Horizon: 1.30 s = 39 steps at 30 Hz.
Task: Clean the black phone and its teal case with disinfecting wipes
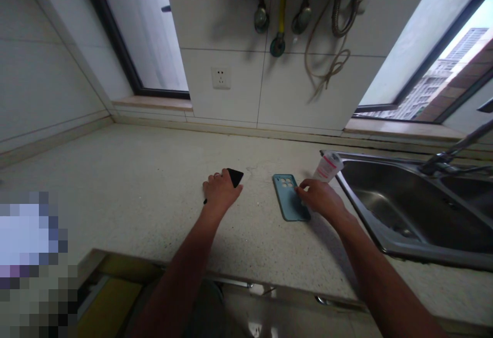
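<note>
My left hand [220, 192] rests on the speckled countertop [146, 189], its fingers curled over a small black flat object [234, 176] whose pointed corner sticks out past the fingertips. A teal phone [288, 194] lies face down on the counter, camera end away from me. My right hand [319, 198] lies over the phone's right edge, fingers bent and pinching at its side. A white tube with a pink label [327, 166] lies just beyond that hand, by the sink's corner.
A steel sink [408, 209] with a faucet [454, 153] fills the right side. Hoses [331, 14] and a wall socket [221, 77] hang on the tiled back wall between two windows. The counter's front edge runs below my arms.
</note>
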Motion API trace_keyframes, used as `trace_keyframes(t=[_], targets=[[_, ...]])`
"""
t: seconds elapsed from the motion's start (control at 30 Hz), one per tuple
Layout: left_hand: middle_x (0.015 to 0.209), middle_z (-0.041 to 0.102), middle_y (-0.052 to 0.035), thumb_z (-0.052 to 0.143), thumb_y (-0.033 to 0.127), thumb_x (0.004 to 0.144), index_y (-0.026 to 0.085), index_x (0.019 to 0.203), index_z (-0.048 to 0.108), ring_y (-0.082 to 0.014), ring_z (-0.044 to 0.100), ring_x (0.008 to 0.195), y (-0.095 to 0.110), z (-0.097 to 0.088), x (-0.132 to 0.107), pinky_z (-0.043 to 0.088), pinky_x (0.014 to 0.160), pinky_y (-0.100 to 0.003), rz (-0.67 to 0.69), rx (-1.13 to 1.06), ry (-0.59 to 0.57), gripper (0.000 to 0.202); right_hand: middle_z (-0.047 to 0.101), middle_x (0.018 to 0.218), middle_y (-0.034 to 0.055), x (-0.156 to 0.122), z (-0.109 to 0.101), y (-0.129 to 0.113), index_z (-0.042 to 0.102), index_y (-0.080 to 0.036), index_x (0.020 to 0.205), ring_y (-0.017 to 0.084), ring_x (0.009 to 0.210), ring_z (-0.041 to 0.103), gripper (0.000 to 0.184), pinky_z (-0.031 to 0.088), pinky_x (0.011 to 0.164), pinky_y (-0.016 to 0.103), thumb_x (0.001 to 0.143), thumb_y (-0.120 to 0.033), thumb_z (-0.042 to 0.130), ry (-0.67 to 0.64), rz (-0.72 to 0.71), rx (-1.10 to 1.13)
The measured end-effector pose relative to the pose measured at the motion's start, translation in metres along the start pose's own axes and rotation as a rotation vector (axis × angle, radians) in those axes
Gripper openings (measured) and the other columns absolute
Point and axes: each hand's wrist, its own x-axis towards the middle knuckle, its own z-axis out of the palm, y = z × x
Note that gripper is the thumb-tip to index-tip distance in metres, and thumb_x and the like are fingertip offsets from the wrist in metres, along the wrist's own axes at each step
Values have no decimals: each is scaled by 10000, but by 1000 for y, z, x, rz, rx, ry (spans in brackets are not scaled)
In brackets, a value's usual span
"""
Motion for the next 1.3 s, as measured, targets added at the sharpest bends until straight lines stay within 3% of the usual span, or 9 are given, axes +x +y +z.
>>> trace_keyframes(t=[0.13, 0.23, 0.43, 0.53, 0.63, 0.83, 0.97, 1.13, 1.3], targets=[[1193, 619, -230, 630, 503, 779, 137, 1212, 583, -390, 552, 1141, -4, -14, 3, 461, 882, -473, -15, 261, -113, 568, 738, 721, 69, -4, 2, -7, 713, -178, 1000, 195, 702, 682, 279, 395, 597, 272, 931, -371, 524, -8, -69, 30], [1151, 634, -230, 637, 508, 768, 113, 1167, 626, -364, 584, 1105, -2, -17, 4, 479, 849, -420, -25, 263, -140, 561, 730, 725, 70, -7, 4, -13, 718, -174, 1026, 186, 657, 665, 298, 383, 585, 271, 931, -379, 525, 20, -123, 44], [1100, 630, -262, 702, 529, 698, 80, 1064, 682, -372, 627, 1040, -3, -18, 5, 485, 849, -412, 4, 171, -167, 579, 693, 679, 58, -11, 12, -18, 728, -178, 1032, 183, 601, 611, 313, 351, 574, 278, 928, -373, 507, 46, -222, 51], [1118, 622, -256, 743, 518, 665, 96, 1050, 668, -359, 636, 1025, -4, -16, 7, 486, 838, -406, 5, -20, -156, 576, 656, 630, 37, -14, 17, -21, 729, -180, 1026, 167, 546, 562, 335, 335, 558, 276, 921, -393, 494, 68, -293, 109], [1058, 665, -197, 808, 483, 616, 140, 1038, 629, -320, 652, 960, -3, -11, 7, 489, 790, -391, -31, -332, -192, 573, 636, 634, 19, -19, 23, -26, 728, -185, 1017, 147, 530, 518, 362, 336, 546, 270, 909, -449, 505, 33, -394, 257], [813, 678, -66, 913, 435, 510, 171, 915, 591, -177, 621, 665, 15, 4, -3, 453, 599, -289, -193, -1045, -383, 581, 586, 647, -9, -36, 36, -42, 676, -171, 1119, 114, 517, 448, 430, 341, 510, 245, 905, -513, 529, -211, -499, 619], [614, 590, -8, 913, 372, 531, 149, 758, 598, -125, 544, 524, 24, 12, -10, 409, 534, -261, -236, -1334, -615, 447, 531, 652, -20, -45, 38, -49, 657, -176, 930, 108, 553, 432, 395, 333, 511, 234, 912, -546, 521, -304, -576, 741], [671, 666, -81, 673, 537, 771, 125, 844, 661, -198, 630, 584, 23, 18, -7, 500, 620, -322, -363, -1636, -893, 419, 507, 622, -30, -45, 33, -52, 641, -182, 843, 113, 551, 455, 421, 374, 530, 238, 881, -589, 537, -271, -515, 846], [823, 727, -184, 392, 547, 905, 77, 1012, 687, -287, 713, 784, 25, 15, -6, 541, 777, -413, -518, -1753, -929, 566, 685, 859, 39, -41, 31, -51, 706, -197, 892, 193, 860, 634, 364, 497, 810, 311, 853, -541, 592, -216, -493, 970]])
